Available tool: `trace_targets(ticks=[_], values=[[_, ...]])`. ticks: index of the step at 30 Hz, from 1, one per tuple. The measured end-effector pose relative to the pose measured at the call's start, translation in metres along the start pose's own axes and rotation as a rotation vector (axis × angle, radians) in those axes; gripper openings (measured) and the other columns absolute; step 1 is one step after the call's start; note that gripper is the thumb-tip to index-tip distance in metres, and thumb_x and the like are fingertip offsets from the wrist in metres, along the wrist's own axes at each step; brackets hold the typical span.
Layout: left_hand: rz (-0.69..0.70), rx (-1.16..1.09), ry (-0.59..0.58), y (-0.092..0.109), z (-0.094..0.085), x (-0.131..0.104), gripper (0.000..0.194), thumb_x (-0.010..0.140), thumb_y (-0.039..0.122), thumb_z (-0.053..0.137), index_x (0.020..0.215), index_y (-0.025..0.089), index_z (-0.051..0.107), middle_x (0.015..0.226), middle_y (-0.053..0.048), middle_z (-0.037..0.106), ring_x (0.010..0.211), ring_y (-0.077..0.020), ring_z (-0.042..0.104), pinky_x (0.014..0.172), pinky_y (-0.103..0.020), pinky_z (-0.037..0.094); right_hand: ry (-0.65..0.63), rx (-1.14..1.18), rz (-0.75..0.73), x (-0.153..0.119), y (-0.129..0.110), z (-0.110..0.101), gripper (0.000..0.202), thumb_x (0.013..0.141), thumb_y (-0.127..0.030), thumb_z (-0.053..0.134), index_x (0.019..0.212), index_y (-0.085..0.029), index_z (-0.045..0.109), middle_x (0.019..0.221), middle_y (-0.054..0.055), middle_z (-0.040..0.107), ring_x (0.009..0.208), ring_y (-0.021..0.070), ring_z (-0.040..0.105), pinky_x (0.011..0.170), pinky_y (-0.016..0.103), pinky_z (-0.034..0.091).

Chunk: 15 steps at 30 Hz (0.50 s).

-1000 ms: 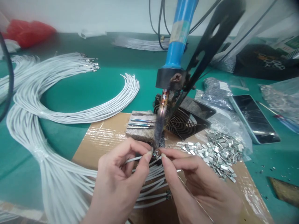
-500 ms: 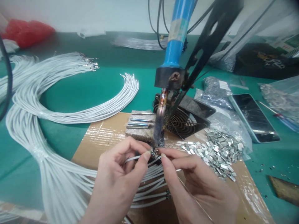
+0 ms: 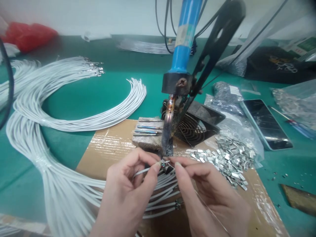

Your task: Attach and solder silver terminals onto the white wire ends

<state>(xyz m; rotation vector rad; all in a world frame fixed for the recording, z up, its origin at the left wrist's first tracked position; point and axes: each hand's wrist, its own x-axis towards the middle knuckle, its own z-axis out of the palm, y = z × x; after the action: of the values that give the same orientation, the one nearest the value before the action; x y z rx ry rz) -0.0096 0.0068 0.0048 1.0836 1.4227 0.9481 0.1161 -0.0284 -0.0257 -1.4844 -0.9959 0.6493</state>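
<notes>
Green table [image 3: 98, 92]; left fingers [image 3: 152, 174] pinching white cable [image 3: 141, 171] near blue soldering iron [image 3: 183, 39]; right fingers [image 3: 182, 172] grasping thin wire [image 3: 208, 207].

We see a white cable [image 3: 141, 172] in the left hand [image 3: 128, 191], held above the cardboard [image 3: 103, 148], nearer its far edge than its near one. It slants slightly up to the right and ends in a small, silvery and dark connector [image 3: 163, 164] at the fingertips, thin metal prongs pointing right. In the right hand [image 3: 212, 194] we see a thin, silvery wire [image 3: 212, 214], gently bowed, its visible length trailing towards the cardboard's near side; the finest detail is too small for us to tell.
</notes>
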Motion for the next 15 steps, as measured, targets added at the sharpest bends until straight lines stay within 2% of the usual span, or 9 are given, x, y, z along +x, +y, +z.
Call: trace_targets(ticks=[3,6,8,11,15], values=[[-0.090,-0.044,-0.009,0.000,0.004,-0.008,0.017,0.083,0.030,0.076,0.073,0.019,0.068,0.081,0.000,0.074,0.063,-0.0094,0.057,0.057,-0.017,0.041,0.015,-0.172,-0.054,0.003,0.005,-0.008,0.013,0.101,-0.031,0.062,0.091,-0.026,0.069,0.083,-0.003,0.078,0.072,0.0115,0.074,0.066,0.017,0.055],[-0.176,-0.073,-0.112,-0.007,0.003,-0.017,0.022,0.086,0.039,0.075,0.078,0.020,0.066,0.075,-0.001,0.072,0.063,-0.0121,0.055,0.059,-0.021,0.039,-0.080,-0.213,-0.103,0.003,0.008,-0.015,0.024,0.102,-0.028,0.057,0.082,-0.025,0.070,0.070,-0.005,0.071,0.060,0.0105,0.063,0.062,0.019,0.050],[-0.226,-0.063,-0.187,-0.014,0.001,-0.022,0.028,0.090,0.045,0.071,0.081,0.020,0.064,0.066,0.000,0.066,0.057,-0.0109,0.045,0.056,-0.022,0.032,-0.125,-0.182,-0.084,0.000,0.008,-0.017,0.025,0.099,-0.029,0.062,0.076,-0.024,0.067,0.066,-0.005,0.066,0.057,0.0108,0.058,0.060,0.021,0.047],[-0.226,-0.005,-0.241,-0.021,-0.004,-0.027,0.031,0.092,0.048,0.068,0.082,0.020,0.062,0.065,0.001,0.062,0.056,-0.0100,0.037,0.055,-0.024,0.024,-0.139,-0.153,-0.022,-0.006,0.008,-0.018,0.027,0.098,-0.030,0.065,0.072,-0.022,0.065,0.065,-0.005,0.062,0.058,0.0099,0.053,0.055,0.021,0.042],[-0.199,0.003,-0.220,-0.019,-0.006,-0.031,0.030,0.088,0.046,0.075,0.080,0.020,0.062,0.067,0.003,0.061,0.057,-0.0088,0.039,0.054,-0.020,0.026,-0.118,-0.099,0.035,-0.012,0.005,-0.017,0.027,0.097,-0.030,0.066,0.071,-0.021,0.064,0.067,-0.004,0.061,0.061,0.0095,0.054,0.055,0.022,0.040]])
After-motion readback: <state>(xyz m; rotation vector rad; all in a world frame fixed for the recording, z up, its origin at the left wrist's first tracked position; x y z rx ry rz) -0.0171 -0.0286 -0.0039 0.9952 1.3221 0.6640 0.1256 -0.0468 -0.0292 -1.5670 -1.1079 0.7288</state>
